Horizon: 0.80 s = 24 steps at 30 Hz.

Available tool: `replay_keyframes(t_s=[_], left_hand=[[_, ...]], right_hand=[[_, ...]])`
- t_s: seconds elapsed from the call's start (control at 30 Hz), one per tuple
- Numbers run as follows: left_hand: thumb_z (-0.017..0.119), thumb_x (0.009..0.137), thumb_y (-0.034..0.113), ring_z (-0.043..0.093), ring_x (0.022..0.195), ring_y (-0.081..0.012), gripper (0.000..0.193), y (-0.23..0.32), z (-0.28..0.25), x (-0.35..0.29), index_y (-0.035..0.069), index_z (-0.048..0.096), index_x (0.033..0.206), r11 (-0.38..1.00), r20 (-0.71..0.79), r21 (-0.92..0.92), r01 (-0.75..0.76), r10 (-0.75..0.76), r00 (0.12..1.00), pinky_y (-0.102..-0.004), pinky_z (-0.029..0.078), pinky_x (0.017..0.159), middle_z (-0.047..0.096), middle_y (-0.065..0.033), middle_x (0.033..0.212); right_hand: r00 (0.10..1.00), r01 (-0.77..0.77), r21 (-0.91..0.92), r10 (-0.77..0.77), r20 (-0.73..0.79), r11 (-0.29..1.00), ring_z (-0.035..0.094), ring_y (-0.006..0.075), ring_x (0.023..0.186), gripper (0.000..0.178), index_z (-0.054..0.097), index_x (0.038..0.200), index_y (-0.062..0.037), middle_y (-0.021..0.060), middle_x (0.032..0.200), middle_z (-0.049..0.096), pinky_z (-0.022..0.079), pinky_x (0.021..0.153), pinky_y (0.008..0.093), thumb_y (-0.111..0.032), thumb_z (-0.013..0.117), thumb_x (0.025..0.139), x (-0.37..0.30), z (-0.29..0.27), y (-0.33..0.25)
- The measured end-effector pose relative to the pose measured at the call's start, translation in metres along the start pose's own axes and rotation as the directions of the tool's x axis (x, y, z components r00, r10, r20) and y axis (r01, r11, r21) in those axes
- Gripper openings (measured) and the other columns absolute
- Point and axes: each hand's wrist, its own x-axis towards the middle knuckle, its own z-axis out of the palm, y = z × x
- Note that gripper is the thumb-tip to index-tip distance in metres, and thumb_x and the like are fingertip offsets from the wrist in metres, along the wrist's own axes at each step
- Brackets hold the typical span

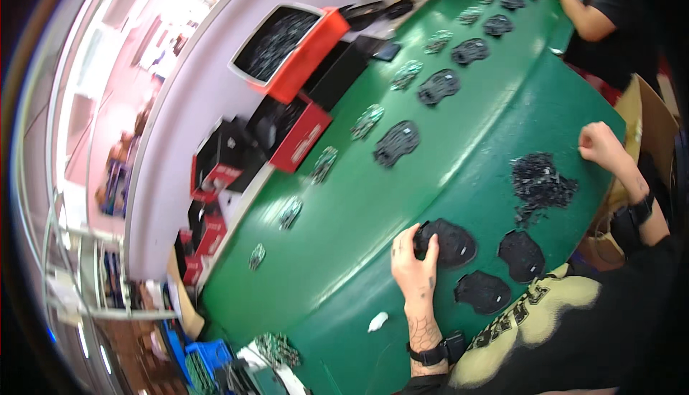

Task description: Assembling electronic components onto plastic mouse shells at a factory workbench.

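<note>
Long green bench [344, 208] fills most of the view, smooth & a bit glossy, edges bowed by the fisheye lens. Along the wall side there's an orange bin [305, 58] w/ a pale rim, tilted, loaded w/ loads of tiny dark pieces [280, 43]. Next to it, an open red box [305, 137] has black stuff inside, too dark to ID tbh. More black-and-red boxes [222, 151] sit further along. Bottom left, a blue crate [215, 353] has greenish stuff in it, just beside a heap of green clusters [278, 350]. Cardboard box [631, 119] at the right edge, contents n/a from this angle.

Main thing = a matte black shell [453, 244], rounded and lumpy, on the near part of the bench. L hand [415, 262] is at its left end, abt half open, thumb & fingers curved round the edge; can't tell if it's a proper grip. Two spare shells [522, 256] lie nearer the body. R hand [604, 147] is loosely curled above the bench edge, near a spiky pile of thin black bits [542, 182]; can't tell if anything's in it.

Farther up: a row of dark shells [397, 144] beside a row of lacy green-and-white pieces [291, 213], plus a co-worker [610, 22] top right.
</note>
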Motion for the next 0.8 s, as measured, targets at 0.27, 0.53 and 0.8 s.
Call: replay_keyframes(t_s=[0.27, 0.53, 0.8], left_hand=[[0.062, 0.091, -0.002, 0.058, 0.053, -0.0116, 0.050, 0.007, -0.008, -0.014, 0.000, 0.040, 0.136, 0.643, 0.143, -0.663, 0.385, -0.396, 0.907, -0.0223, 0.043, 0.046, 0.060, -0.0075, 0.084], [0.058, 0.093, -0.001, 0.070, 0.069, -0.0224, 0.059, 0.009, -0.012, -0.021, 0.000, 0.033, 0.147, 0.471, 0.217, -0.807, 0.357, -0.326, 0.920, -0.0263, 0.057, 0.056, 0.066, -0.0174, 0.105], [0.055, 0.093, -0.002, 0.073, 0.082, -0.0279, 0.062, 0.008, -0.012, -0.021, 0.000, 0.028, 0.149, 0.435, 0.160, -0.862, 0.260, -0.254, 0.954, -0.0323, 0.061, 0.066, 0.064, -0.0201, 0.115]], right_hand=[[0.996, 0.033, 0.190, -0.049, 0.079, 0.981, 0.060, 0.0231, 0.057, 0.014, 0.067, 0.080, 0.0042, 0.0137, 0.069, 0.062, 0.047, 0.056, 0.0338, 0.003, 0.062, 0.068, 0.031, -0.005, -0.030], [0.895, -0.196, 0.783, -0.218, 0.389, 0.591, 0.068, 0.0119, 0.068, 0.012, 0.069, 0.089, 0.0044, 0.0080, 0.079, 0.070, 0.055, 0.061, 0.0237, -0.006, 0.069, 0.084, 0.077, -0.018, -0.179], [0.854, -0.130, 0.879, -0.399, 0.334, 0.458, 0.070, 0.0142, 0.082, 0.014, 0.070, 0.091, 0.0034, 0.0080, 0.086, 0.072, 0.057, 0.074, 0.0269, -0.007, 0.073, 0.082, 0.090, 0.041, -0.244]])
